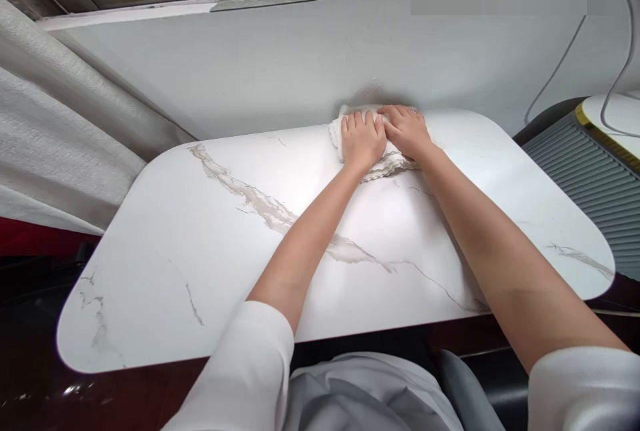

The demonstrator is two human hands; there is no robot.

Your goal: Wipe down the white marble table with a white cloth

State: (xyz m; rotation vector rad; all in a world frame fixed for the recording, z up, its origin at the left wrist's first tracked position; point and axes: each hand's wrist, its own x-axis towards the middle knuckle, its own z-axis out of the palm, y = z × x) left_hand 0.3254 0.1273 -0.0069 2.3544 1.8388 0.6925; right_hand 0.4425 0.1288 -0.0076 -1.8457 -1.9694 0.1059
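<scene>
A folded white cloth (393, 165) with a wavy edge lies at the far edge of a white marble-patterned table (225, 244). My left hand (364, 141) rests flat on the cloth's left part, its fingers apart and pointing at the wall. Beside it my right hand (407, 129) lies on the cloth's right part, fingers stretched out and angled left. Its fingertips come close to those of my left hand. Both palms press the cloth from above, covering much of it; neither visibly wraps round it.
A pale wall (240, 77) runs behind the table. White curtain (60, 117) hangs at the left. Right of the table stands a ribbed grey unit (585, 157) with a yellow edge. A cable (557, 67) hangs against the wall. Dark red floor (60, 391) shows below.
</scene>
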